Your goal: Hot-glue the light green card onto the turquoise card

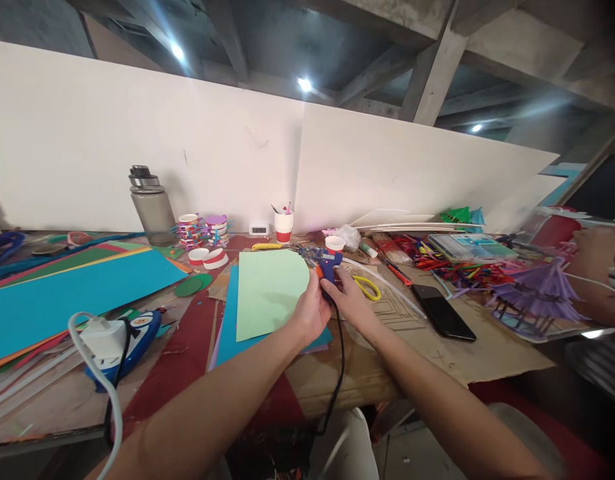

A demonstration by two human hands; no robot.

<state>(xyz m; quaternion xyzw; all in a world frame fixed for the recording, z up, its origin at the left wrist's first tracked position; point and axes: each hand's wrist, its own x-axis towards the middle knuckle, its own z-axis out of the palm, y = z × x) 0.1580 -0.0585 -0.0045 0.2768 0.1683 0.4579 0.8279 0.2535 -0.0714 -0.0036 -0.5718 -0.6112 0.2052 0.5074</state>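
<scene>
- Far left of the grip, blue sheets [87, 293] lie flat, seemingly uncut, behind a blue power strip [146, 333].
- Left of and beyond the grip, two ringed stacks [217, 232] look assembled; red-and-white rings [215, 259] stand loose nearby.
- Just left of the grip, a pale green sheet [267, 293] shows no cuts or glue.
- At the grip, left hand [312, 312] and right hand [355, 297] close around a blue glue gun [331, 264]; whether glue flows, I cannot tell.
- Right of the grip lies a black phone [442, 312].
- Far right, a purple paper canopy [540, 290] looks largely built.
</scene>
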